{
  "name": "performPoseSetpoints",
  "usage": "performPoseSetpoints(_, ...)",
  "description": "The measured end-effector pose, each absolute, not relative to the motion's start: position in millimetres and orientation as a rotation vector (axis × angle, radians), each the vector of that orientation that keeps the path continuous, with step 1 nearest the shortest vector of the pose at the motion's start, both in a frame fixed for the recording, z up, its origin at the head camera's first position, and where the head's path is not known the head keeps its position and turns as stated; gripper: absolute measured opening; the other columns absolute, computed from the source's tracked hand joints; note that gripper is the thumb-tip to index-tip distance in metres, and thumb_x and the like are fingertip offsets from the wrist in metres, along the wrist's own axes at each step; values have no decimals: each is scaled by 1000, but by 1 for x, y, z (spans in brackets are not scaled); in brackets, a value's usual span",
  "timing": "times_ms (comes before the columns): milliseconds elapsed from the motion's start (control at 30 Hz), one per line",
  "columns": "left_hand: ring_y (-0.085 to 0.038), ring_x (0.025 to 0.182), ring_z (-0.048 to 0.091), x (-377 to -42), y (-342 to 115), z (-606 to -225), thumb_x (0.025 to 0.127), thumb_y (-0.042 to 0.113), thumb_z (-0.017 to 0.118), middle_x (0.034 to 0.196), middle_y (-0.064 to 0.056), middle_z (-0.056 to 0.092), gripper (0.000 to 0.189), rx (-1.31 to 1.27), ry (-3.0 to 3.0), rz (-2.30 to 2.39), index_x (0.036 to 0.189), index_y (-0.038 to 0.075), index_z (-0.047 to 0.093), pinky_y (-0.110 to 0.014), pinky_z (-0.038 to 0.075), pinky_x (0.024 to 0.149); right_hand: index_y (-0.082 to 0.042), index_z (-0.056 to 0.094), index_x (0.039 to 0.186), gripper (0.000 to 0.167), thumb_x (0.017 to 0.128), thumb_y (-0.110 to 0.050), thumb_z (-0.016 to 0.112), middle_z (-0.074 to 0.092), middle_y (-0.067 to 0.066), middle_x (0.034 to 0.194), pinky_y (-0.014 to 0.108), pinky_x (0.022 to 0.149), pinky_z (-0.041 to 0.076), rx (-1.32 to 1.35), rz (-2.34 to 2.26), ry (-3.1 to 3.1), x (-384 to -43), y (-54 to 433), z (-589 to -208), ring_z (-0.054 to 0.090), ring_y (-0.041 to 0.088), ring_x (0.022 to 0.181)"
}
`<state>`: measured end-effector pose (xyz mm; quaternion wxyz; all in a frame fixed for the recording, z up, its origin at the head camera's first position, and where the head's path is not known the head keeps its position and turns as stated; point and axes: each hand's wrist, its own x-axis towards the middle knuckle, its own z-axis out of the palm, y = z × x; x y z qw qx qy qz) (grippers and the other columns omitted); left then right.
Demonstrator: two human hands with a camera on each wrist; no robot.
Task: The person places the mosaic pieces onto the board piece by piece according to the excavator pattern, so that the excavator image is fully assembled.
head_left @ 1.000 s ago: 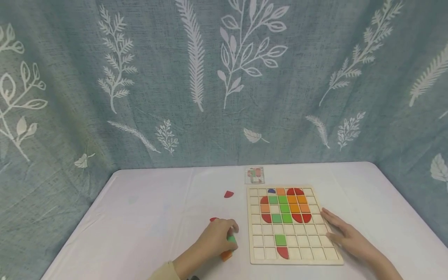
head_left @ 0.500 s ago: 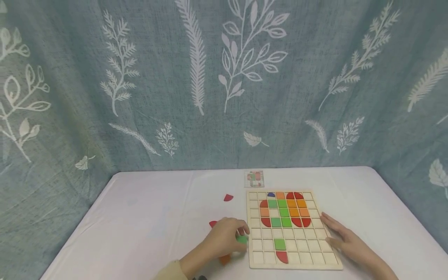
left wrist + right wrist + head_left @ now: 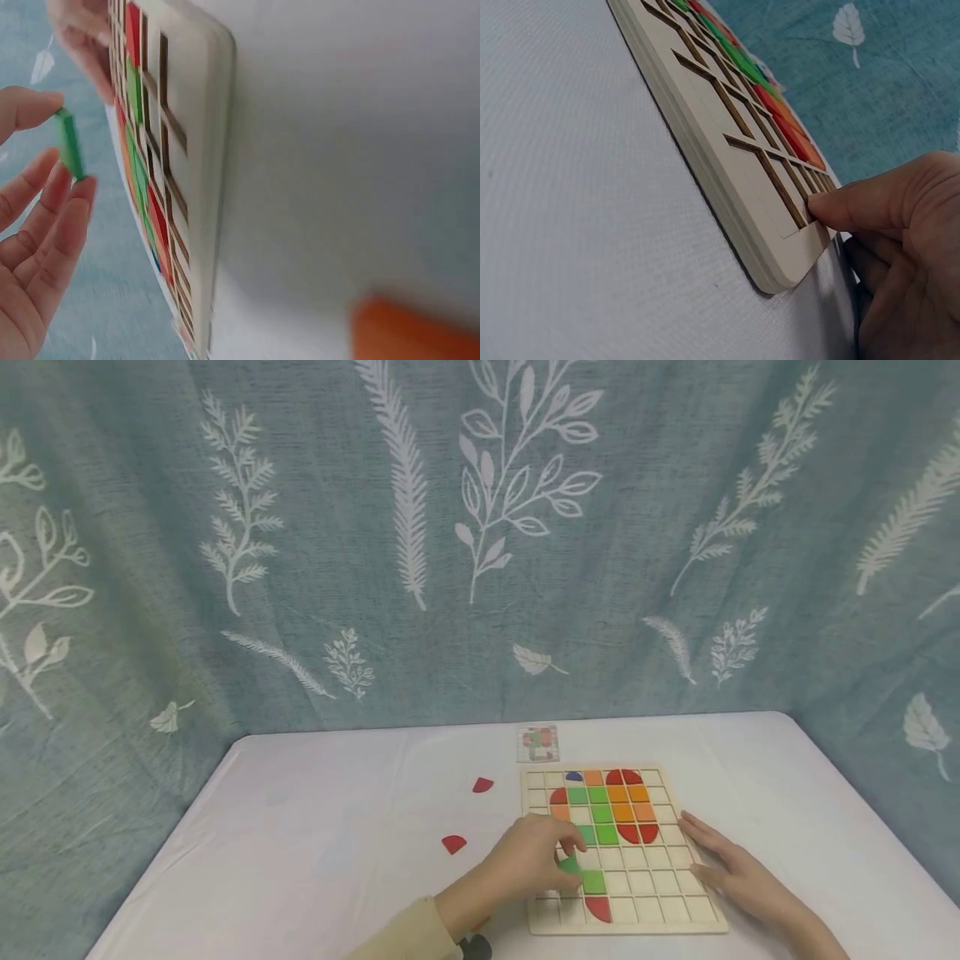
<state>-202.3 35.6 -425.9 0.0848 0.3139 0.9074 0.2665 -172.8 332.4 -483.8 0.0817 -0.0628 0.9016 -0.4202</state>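
My left hand [image 3: 528,857] is over the lower left part of a pale wooden grid board [image 3: 671,910]. Between thumb and fingertips it pinches a green tile [image 3: 70,146], seen nearly edge-on and lifted off the board in the left wrist view. A green square [image 3: 594,882] and a red quarter-round tile [image 3: 597,908] lie in cells near it. At the board's right edge rests my right hand [image 3: 738,870]; its thumb [image 3: 847,208] presses the upper face, and its other fingers lie along the side, partly hidden. More green, orange and red tiles fill cells farther up.
Two red quarter-round tiles [image 3: 453,843] lie loose left of the board. An orange piece [image 3: 412,330] is on the cloth, mostly behind the left wrist in the head view. A small pattern card [image 3: 537,744] sits beyond the board, before a blue-green curtain [image 3: 420,685].
My left hand has carried the green tile rightward from the cloth to over the board, uncovering the nearer red tile. The right hand stays at the board's edge. The head view shifts slightly.
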Motion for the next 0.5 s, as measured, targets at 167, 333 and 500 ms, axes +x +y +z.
performPoseSetpoints(167, 4, 66, 47, -201, 58, -428, 69, 22, 79, 75, 15, 61, 25, 1061, 2698, 649, 92, 19, 70, -13, 39, 61, -4, 36, 140, 65, 84, -26, 60, 21, 20, 149, 65, 102, 10, -192, -1248, 2705, -173, 332, -483, 13, 45, 134)
performPoseSetpoints(333, 4, 66, 45, -198, 77, -433, 68, 24, 80, 72, 17, 60, 23, 1114, 2693, 545, 89, 22, 71, -11, 37, 62, -3, 38, 139, 62, 85, -24, 60, 23, 20, 148, 66, 101, 13, -240, -1266, 2726, -173, 332, -484, 15, 46, 133)
performPoseSetpoints(500, 5, 65, 45, -194, 89, -437, 68, 23, 79, 68, 19, 56, 17, 1198, 2671, 460, 83, 24, 71, -10, 37, 62, -5, 37, 140, 64, 85, -26, 60, 22, 19, 149, 66, 101, 11, -220, -1285, 2715, -173, 333, -484, 14, 40, 136)
